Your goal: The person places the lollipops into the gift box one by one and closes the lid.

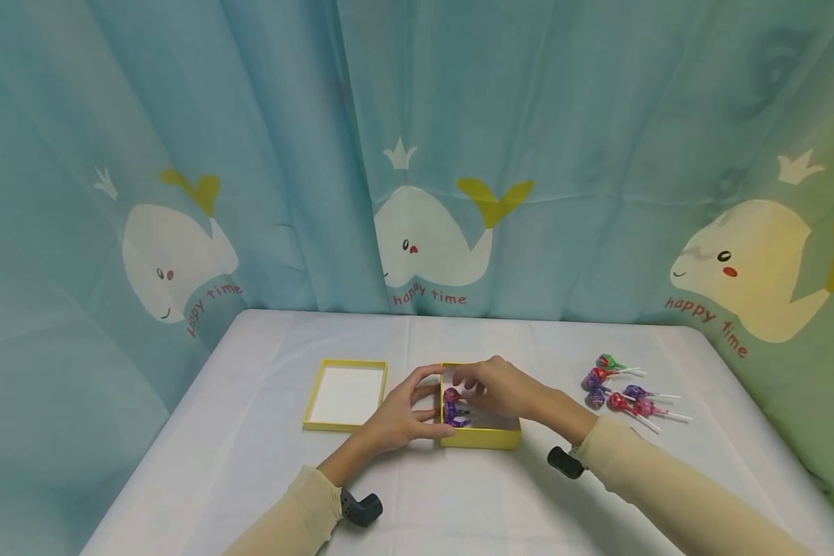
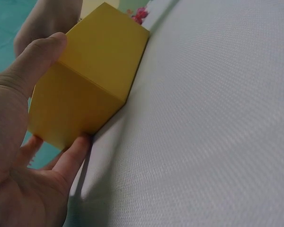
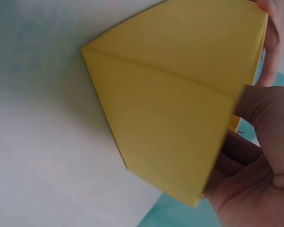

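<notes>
A yellow box (image 1: 483, 439) with a pale inside stands on the table. My left hand (image 1: 401, 417) grips its left side, thumb at the front wall and fingers spread along the side; the left wrist view shows the thumb on the box's yellow wall (image 2: 102, 52). Inside the box are a red-wrapped lollipop (image 1: 452, 394) and purple-wrapped lollipops (image 1: 450, 411), by the left wall. My right hand (image 1: 502, 386) reaches over the box with bent fingers and pinches at the red lollipop. Its stick is mostly hidden. In the right wrist view, the box wall (image 3: 165, 109) hides the fingertips.
Left of the box lies a shallow yellow-rimmed lid (image 1: 311, 398), its white inside facing up. Several lollipops in green, red, pink and purple wrappers, among them a pink one (image 1: 643, 407), lie loosely at the right. A blue whale-print curtain (image 1: 563, 93) hangs behind the white table (image 1: 264, 432).
</notes>
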Demonstrator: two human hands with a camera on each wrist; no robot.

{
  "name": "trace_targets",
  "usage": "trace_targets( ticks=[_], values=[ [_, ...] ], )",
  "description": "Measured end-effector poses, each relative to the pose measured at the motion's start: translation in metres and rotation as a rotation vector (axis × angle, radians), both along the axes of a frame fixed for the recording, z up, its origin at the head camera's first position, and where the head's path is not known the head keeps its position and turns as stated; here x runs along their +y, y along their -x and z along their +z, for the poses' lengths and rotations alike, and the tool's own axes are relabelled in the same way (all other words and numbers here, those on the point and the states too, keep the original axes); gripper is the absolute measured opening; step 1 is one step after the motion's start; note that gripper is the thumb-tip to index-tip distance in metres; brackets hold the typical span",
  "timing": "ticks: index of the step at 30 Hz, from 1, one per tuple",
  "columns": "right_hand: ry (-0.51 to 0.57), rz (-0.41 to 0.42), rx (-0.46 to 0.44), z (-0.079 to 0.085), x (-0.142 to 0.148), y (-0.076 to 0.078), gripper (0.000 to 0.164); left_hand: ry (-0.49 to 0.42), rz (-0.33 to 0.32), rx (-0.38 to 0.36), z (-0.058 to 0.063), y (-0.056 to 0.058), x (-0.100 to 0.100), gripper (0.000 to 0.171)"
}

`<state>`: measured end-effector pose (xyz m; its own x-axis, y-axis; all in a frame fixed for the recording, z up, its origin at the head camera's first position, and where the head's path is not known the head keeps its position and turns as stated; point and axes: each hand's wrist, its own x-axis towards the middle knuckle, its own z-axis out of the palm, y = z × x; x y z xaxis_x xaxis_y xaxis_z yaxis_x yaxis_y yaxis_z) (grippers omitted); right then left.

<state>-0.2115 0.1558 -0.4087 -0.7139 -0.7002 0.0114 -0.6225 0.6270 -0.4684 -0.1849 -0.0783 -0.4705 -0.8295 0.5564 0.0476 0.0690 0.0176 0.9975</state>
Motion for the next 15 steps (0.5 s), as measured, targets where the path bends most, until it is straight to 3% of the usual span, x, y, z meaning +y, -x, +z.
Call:
trace_targets(
  ticks=[15],
  values=[
    [0.028, 0.057, 0.068, 0.032, 0.028, 0.001, 0.029, 0.010, 0.014, 0.005, -0.001, 0.003, 0.000, 0.093]
  ],
)
